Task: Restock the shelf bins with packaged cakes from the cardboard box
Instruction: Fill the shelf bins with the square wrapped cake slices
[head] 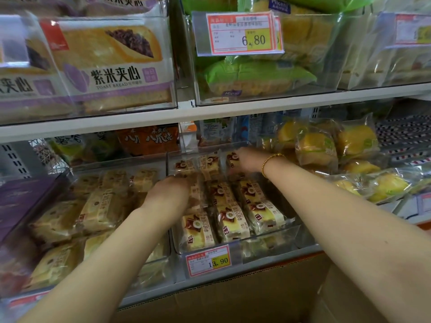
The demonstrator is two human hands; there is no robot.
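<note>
The left hand (169, 191) lies palm-down at the left edge of the clear shelf bin (268, 247), fingers curled over a packaged cake in the left column; whether it actually grips that pack or only presses on it, I cannot tell, since the fingertips are hidden. The right hand (246, 160), a gold bracelet (268, 163) at its wrist, reaches to the back row of the same bin, fingers closed down on a pack there. It appears to hold or nudge that pack, though the grip itself is out of sight.

Around both hands the packaged cakes (229, 220) stand in rows, brown-and-cream wrappers upright and packed side by side, filling the bin nearly to its front wall. A price tag (208, 259) clips to that wall. The cardboard box (233, 299) sits open just below the shelf edge, its contents out of view.

These packs look light, with soft sponge inside a thin, slick film. A hard squeeze would likely dent the cake, and the film could slide under the fingers. The safer hold is probably across the short sides of the wrapper, or by the crimped end seal, sliding each pack into its row rather than pushing on the top.
</note>
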